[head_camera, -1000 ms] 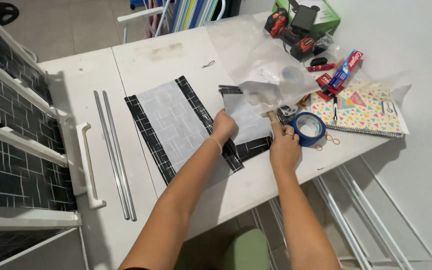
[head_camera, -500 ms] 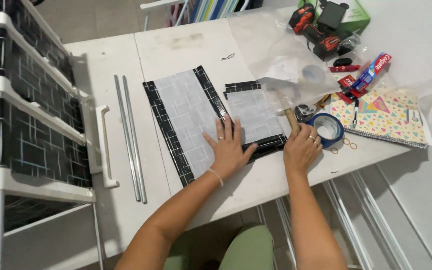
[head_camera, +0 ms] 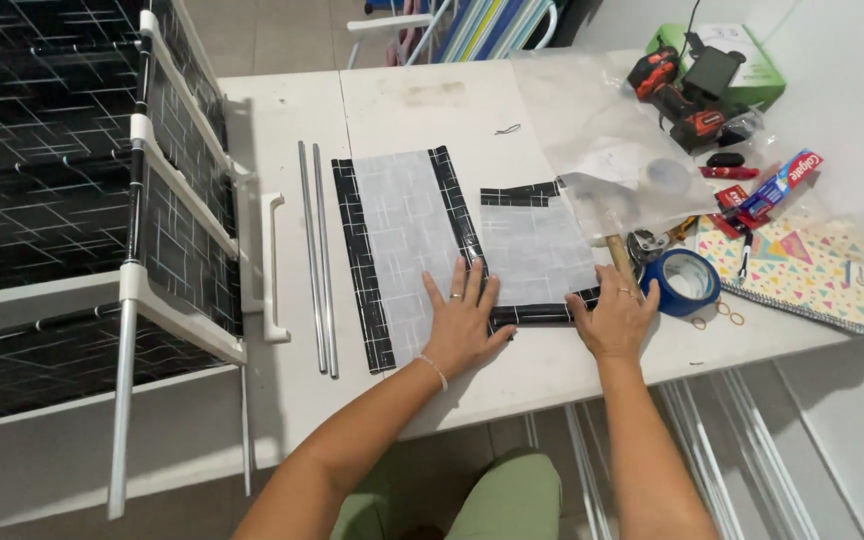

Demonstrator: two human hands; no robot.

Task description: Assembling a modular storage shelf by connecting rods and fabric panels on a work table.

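Right now I have both palms flat on the work, fingers spread and gripping nothing. My left hand (head_camera: pixel 464 322) presses where the long fabric panel (head_camera: pixel 407 255) meets the smaller folded fabric piece (head_camera: pixel 537 250), which looks meant to keep the two black-bordered edges lined up. My right hand (head_camera: pixel 614 320) holds down the smaller piece's near right corner, so the fold stays flat and cannot spring open.

Taking the long panel as my landmark: it lies lengthwise on the white table (head_camera: pixel 282 110), running away from me. The smaller piece sits just to its right, touching it. Two metal rods (head_camera: pixel 318 260) lie parallel just to its left, out of the way. Further left a folding chair frame (head_camera: pixel 162 190) with the same black fabric leans over the table edge. Well to the right, past the smaller piece, are a roll of blue tape (head_camera: pixel 685 282), a hammer (head_camera: pixel 614 245) partly under a clear plastic sheet (head_camera: pixel 612 130), and a patterned notebook (head_camera: pixel 802 275).
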